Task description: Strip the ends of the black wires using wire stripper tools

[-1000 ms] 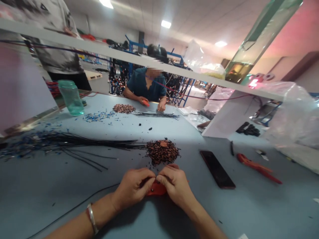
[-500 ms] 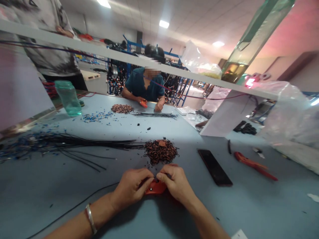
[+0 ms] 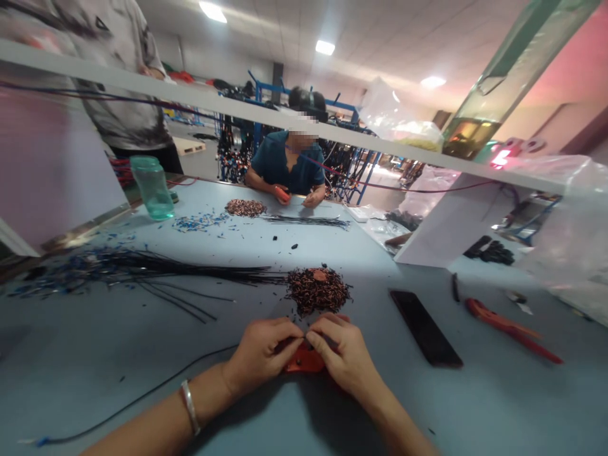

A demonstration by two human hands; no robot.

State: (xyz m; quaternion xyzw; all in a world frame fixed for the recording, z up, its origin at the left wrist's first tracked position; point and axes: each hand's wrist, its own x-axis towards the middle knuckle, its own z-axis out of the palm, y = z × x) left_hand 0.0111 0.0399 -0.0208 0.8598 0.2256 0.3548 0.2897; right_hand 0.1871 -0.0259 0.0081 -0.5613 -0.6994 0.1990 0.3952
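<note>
My left hand (image 3: 266,348) is closed, thumb and forefinger pinching a black wire (image 3: 156,394) near its end. The wire trails left in a curve across the table to a blue terminal (image 3: 44,441) at its other end. Beside it my right hand (image 3: 344,354) is closed, with its thumb and forefinger tips meeting the left fingertips at the wire end. Under these fingers shows the head of an orange-red wire stripper (image 3: 304,362), its handles mostly hidden by my right hand. A pile of short black and copper-coloured scraps (image 3: 316,294) lies just beyond the hands.
A bundle of black wires (image 3: 204,271) with blue terminals lies left of the scraps. A phone (image 3: 425,329) and red-handled pliers (image 3: 513,329) lie right. A green bottle (image 3: 152,190) stands far left. Across the table a person (image 3: 289,164) holds an orange tool. A white shelf bar (image 3: 266,115) crosses above.
The view has swung slightly left, so the scene sits farther right. My fingertips have come closer together over the stripper. The wire's blue terminal end now shows at lower left.
</note>
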